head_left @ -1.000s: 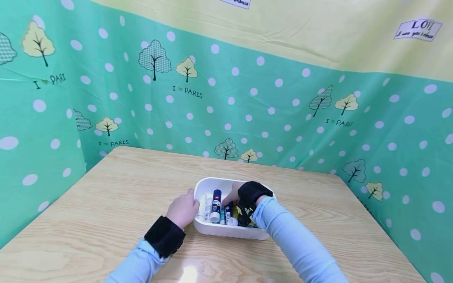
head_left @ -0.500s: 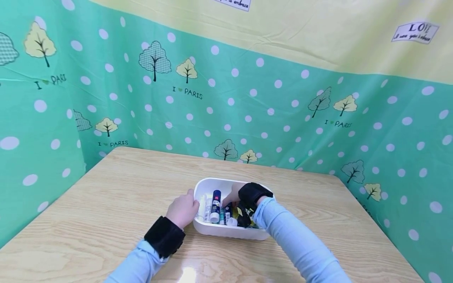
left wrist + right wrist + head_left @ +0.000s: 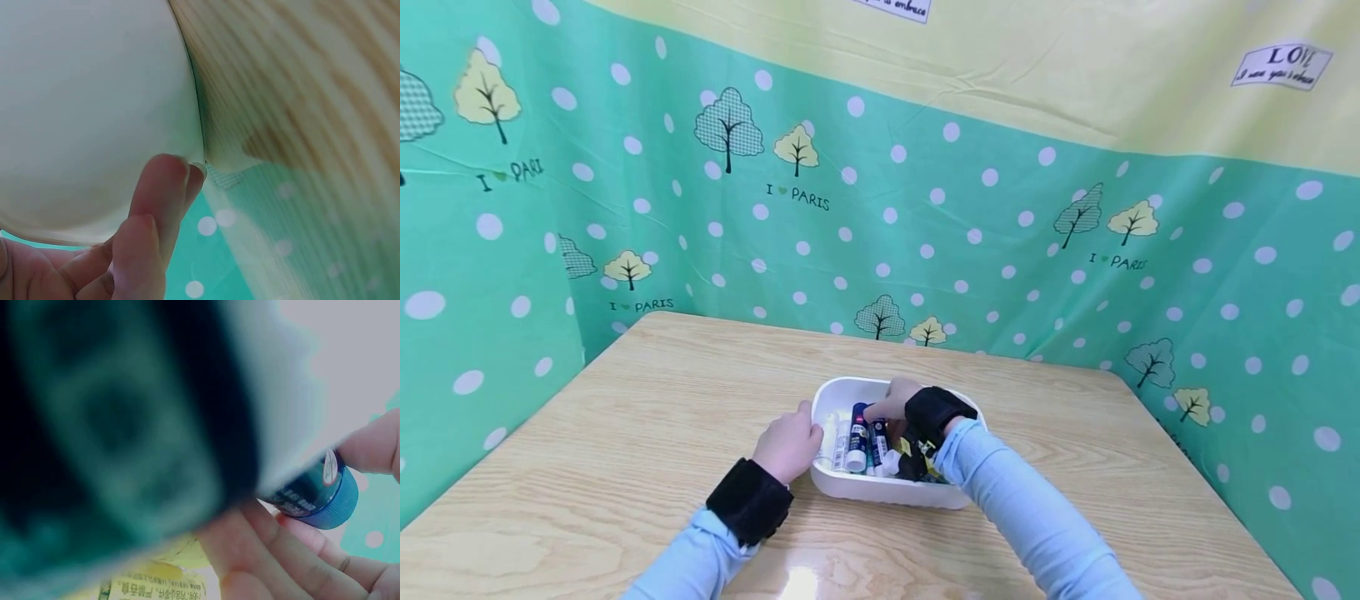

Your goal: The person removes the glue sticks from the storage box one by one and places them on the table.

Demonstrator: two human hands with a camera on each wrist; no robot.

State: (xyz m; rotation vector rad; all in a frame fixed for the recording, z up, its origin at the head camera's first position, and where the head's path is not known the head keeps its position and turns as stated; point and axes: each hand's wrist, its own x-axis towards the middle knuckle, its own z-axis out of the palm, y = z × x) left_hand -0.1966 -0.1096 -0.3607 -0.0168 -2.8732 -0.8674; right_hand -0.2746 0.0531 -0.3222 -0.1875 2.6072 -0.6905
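Fingers of the right hand (image 3: 891,406) are pinched round a dark blue glue stick (image 3: 878,435), thumb on one side and the other fingers on the opposite side of the capped end, as the right wrist view (image 3: 325,494) shows pretty clearly. The stick is tipped up out of the white tub (image 3: 850,392), its lower end down among the other tubes, so it's only partly lifted at this point. The left hand (image 3: 788,446) is laid against the tub's left wall, fingers fairly straight and pressed flat on the plastic (image 3: 94,112), nothing actually being gripped.

To get this step done cleanly, the stick is probably best drawn straight up along its own length rather than dragged sideways, since a white-and-blue stick (image 3: 856,437) and a pale tube (image 3: 831,435) are packed right beside it and could get levered out. Something yellow (image 3: 156,584) is wedged under the palm too; what it is can't be made out.

The bracing on the tub should be kept firm, because the tub looks light and would likely slide on the smooth wooden desk (image 3: 647,392) if tugged. A slightly deeper pinch below the cap would be safer, in case the cap pops off.
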